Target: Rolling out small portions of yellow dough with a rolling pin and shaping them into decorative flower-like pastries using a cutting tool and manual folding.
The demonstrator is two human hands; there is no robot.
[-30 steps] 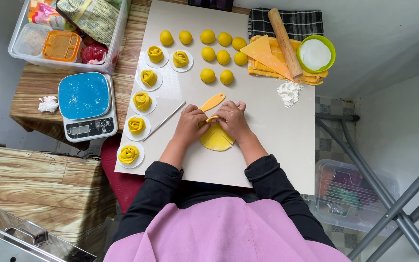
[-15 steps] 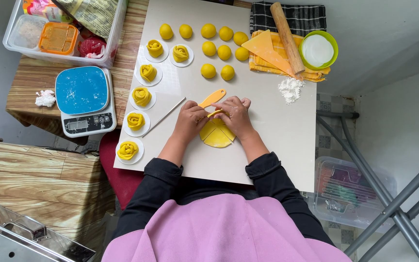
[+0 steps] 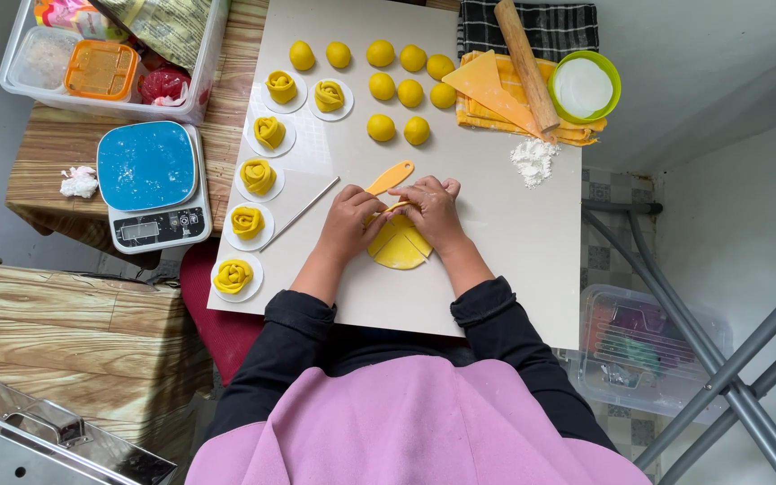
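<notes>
Flat yellow dough discs (image 3: 399, 247), overlapped, lying on white board

Open board (image 3: 514, 260) right of the hands and below the flour pile (image 3: 533, 160). Blocked left by a metal rod (image 3: 299, 213) and dough roses (image 3: 248, 222); ahead by a spatula (image 3: 390, 177) and dough balls (image 3: 381, 127).
</notes>
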